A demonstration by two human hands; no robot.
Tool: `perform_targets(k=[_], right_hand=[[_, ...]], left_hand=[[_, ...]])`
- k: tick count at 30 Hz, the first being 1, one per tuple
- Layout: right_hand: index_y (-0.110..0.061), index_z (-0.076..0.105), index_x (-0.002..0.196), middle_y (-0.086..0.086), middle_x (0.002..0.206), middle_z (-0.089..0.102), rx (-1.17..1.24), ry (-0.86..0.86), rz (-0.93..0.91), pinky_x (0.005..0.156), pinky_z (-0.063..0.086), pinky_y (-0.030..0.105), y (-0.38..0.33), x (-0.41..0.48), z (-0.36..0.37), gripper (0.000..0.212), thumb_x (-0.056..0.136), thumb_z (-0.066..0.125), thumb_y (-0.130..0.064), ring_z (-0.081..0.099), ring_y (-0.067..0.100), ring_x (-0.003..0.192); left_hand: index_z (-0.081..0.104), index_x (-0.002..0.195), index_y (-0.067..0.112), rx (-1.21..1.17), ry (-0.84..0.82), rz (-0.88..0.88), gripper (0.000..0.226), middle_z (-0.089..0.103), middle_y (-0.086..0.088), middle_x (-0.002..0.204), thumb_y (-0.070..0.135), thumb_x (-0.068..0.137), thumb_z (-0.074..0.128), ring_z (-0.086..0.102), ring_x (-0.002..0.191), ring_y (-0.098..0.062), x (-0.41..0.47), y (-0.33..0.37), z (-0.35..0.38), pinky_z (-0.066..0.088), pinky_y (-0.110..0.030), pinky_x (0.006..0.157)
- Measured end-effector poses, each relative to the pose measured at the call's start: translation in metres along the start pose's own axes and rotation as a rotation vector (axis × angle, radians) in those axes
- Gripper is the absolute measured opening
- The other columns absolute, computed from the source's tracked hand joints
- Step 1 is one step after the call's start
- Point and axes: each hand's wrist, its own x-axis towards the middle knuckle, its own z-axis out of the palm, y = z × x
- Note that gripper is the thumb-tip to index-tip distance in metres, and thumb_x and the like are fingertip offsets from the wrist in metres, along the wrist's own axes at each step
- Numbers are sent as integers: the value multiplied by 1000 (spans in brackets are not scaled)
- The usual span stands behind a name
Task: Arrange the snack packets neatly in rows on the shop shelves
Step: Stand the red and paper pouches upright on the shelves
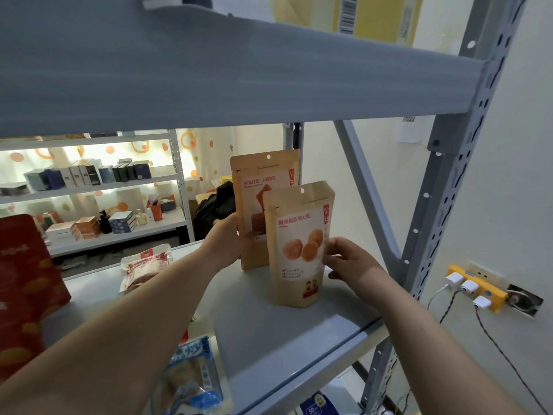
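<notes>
Though only just started, progress: two packets upright, the rest not yet in rows.
Done so far: back pouch [263, 187] and front pouch [299, 250] standing on the shelf [269, 339] near its right end, one behind the other, the front one covering the back one's lower right corner; cannot tell whether touching.
Left to do: red-and-white packet [146, 268] lying flat toward the shelf's rear left; blue packet [191, 372] lying flat beside the left forearm, seemingly on the same shelf; red bag [24, 289] standing at the far left. Probably all to be stood up and lined with the pouches.
Left hand [224, 244]: reaches deep in, grips the back pouch's left edge, thumb toward the front face, fingers hidden behind.
Right hand [350, 262]: pinches the front pouch's right edge at mid-height, fingers curled.
Step in hand, by the look: squaring both pouches into one column.
</notes>
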Motion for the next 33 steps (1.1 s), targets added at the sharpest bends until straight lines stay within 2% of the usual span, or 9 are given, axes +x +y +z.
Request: perform_targets(k=[9, 12, 15, 19, 21, 25, 29, 32, 33], right_hand=[[-27, 66, 92, -8, 89, 71, -38, 86, -70, 72, 56, 26, 1, 20, 0, 14, 94, 58, -15, 68, 13, 87], [-36, 65, 85, -11, 89, 72, -50, 76, -80, 67, 52, 23, 0, 21, -1, 20, 93, 58, -18, 67, 7, 81], [-39, 64, 83, -11, 89, 72, -75, 71, -82, 65, 49, 25, -1, 22, -4, 22, 91, 56, -20, 63, 6, 74], [-38, 65, 84, -8, 90, 72, -47, 65, -81, 67, 48, 29, -1, 25, -9, 24, 92, 55, -18, 63, 13, 81], [-38, 66, 85, -8, 92, 72, -39, 55, -77, 69, 48, 31, -1, 26, -9, 22, 92, 55, -20, 64, 15, 86], [-37, 67, 93, -10, 95, 73, -23, 47, -63, 75, 54, 33, 1, 29, -8, 19, 94, 53, -24, 66, 13, 92], [-33, 66, 113, -6, 104, 74, 87, 1, -22, 88, 56, 40, 6, 27, -7, 24, 100, 50, -22, 68, 15, 99], [-32, 60, 126, -7, 117, 69, 26, 70, 4, 92, 55, 41, 4, 23, -5, 29, 100, 49, -24, 65, 14, 104], [-31, 56, 130, -9, 120, 65, -20, 131, 20, 92, 54, 40, 4, 19, -4, 32, 100, 49, -25, 62, 13, 104]], left_hand=[[67, 100, 30, 97, 50, 10, 31, 68, 3, 101, 5, 84, 59, 66, 95, -24, 9, -2, 9, 58, -48, 82], [67, 96, 32, 82, 39, 8, 35, 67, 4, 100, 1, 83, 57, 66, 95, -24, 12, -2, 12, 58, -50, 82], [66, 96, 34, 108, 34, 21, 37, 67, 7, 100, 0, 86, 56, 65, 95, -20, 13, 1, 16, 58, -47, 83], [65, 101, 32, 151, 35, 33, 37, 66, 7, 101, 0, 86, 53, 64, 97, -21, 15, 3, 19, 57, -44, 84], [62, 96, 37, 157, 35, 35, 38, 64, 9, 99, 1, 87, 53, 63, 95, -18, 15, 4, 21, 56, -39, 82], [56, 87, 40, 200, 42, 67, 40, 62, 12, 91, 0, 88, 54, 62, 86, -10, 14, 5, 24, 51, -26, 69], [57, 88, 37, 158, 30, 50, 37, 61, 8, 94, 0, 86, 57, 63, 94, -20, 10, 4, 22, 56, -40, 83], [57, 107, 29, 199, 88, -12, 29, 62, 9, 103, 17, 83, 69, 62, 98, -16, 2, 1, 18, 56, -35, 80], [53, 118, 24, 236, 112, -55, 40, 61, 8, 111, 26, 83, 72, 61, 100, -16, -3, 0, 16, 54, -33, 79]])
